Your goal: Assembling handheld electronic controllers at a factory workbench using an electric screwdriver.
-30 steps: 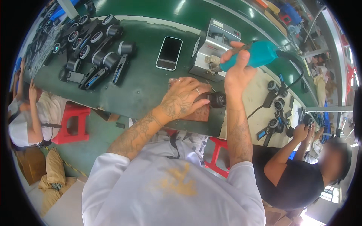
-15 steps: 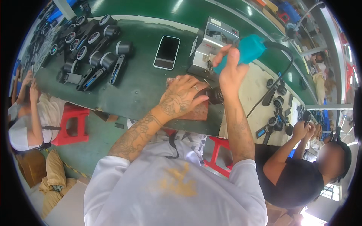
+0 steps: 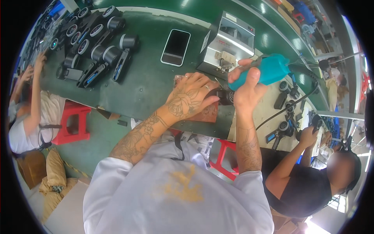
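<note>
My right hand is wrapped round a teal corded electric screwdriver, its thumb on top. The driver's front end points left, just in front of a silver screw feeder; its tip is hard to make out. My left hand presses down on a black part with a round, perforated end. Most of that part is hidden under the fingers. Beneath it lies a reddish-brown pad on the green mat. The part's round end sits close beside my right wrist.
Several black round-headed units crowd the left of the bench. A phone lies behind my left hand. More black units and the driver's cable are at right. A person sits on each side; red stools stand below.
My right hand and the electric screwdriver have come down and right, away from the screw feeder's front and nearer me. My left hand stays on the black part. The whole view has shifted slightly.
</note>
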A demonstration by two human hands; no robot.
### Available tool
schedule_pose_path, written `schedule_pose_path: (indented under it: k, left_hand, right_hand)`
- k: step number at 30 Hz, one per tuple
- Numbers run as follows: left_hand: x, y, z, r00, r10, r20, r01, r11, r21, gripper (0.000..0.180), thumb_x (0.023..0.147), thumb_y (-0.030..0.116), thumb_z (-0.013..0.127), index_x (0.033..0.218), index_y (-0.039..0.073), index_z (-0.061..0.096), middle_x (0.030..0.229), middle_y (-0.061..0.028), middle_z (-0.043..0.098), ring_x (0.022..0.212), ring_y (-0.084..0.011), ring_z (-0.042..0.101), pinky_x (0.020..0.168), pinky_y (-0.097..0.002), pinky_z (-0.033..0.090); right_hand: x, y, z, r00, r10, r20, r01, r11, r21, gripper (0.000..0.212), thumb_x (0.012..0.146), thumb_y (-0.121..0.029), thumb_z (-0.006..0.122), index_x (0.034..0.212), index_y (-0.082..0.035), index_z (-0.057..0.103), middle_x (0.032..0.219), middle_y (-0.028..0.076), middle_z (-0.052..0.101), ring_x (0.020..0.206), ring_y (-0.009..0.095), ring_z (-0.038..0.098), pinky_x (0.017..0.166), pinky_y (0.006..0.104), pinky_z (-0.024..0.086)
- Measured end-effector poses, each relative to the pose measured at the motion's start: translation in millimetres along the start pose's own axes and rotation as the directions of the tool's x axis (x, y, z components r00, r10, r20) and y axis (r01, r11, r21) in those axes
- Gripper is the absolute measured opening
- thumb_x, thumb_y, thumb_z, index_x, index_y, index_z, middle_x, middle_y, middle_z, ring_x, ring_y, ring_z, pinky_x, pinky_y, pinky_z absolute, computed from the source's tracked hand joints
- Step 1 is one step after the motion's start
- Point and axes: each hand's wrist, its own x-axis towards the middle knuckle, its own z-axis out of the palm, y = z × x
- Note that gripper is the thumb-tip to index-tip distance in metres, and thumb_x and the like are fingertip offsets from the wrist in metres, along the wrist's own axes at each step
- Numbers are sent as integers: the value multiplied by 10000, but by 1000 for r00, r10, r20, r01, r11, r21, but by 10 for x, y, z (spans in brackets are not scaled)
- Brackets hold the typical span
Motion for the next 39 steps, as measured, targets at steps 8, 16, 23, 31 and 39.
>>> schedule_pose_path:
  k: [8, 16, 23, 31, 39]
  left_hand:
    - [41, -8, 23, 1000, 22, -17, -22, 999, -24, 364, 919, 339, 709, 1201, 112, 674, 1106, -75, 649, 1110, -300, 590, 968, -447, 468]
    - [43, 35, -5, 999, 15, 35, -15, 1000, -10, 346, 935, 308, 692, 1231, 131, 671, 1140, -85, 639, 1131, -300, 584, 956, -439, 483]
    - [80, 7, -18, 990, 122, 76, -135, 970, 204, 438, 932, 432, 664, 1261, 143, 661, 1070, -50, 606, 1009, -250, 589, 919, -401, 499]
    - [201, 86, -174, 901, 235, 365, -333, 913, 234, 532, 890, 458, 695, 1284, 110, 616, 1143, -41, 611, 1030, -227, 643, 909, -375, 541]
    - [126, 36, -89, 924, 304, 230, -355, 908, 224, 476, 929, 323, 674, 1276, 2, 611, 1090, -87, 638, 1054, -255, 644, 958, -398, 531]
  right_hand:
    - [-20, 117, 5, 999, 46, 3, -45, 998, -38, 409, 1064, -374, 541, 956, 21, 556, 714, 90, 575, 629, 203, 571, 620, 343, 497]
    - [-11, 125, -58, 997, 73, 34, -69, 991, -115, 454, 1061, -423, 558, 1002, 26, 590, 719, 86, 589, 647, 191, 589, 610, 323, 485]
    - [-110, -151, -174, 994, 42, -106, -29, 992, 121, 536, 1045, -512, 550, 1052, 20, 609, 704, 61, 602, 619, 159, 598, 555, 292, 466]
    - [-145, -264, -294, 996, -26, -82, 35, 992, 119, 636, 1023, -595, 535, 1064, 39, 572, 698, 82, 584, 618, 195, 587, 572, 327, 478]
    - [-87, -278, -324, 995, -15, -104, 31, 988, 152, 657, 1025, -608, 522, 1075, 45, 575, 716, 84, 582, 631, 199, 581, 583, 340, 484]
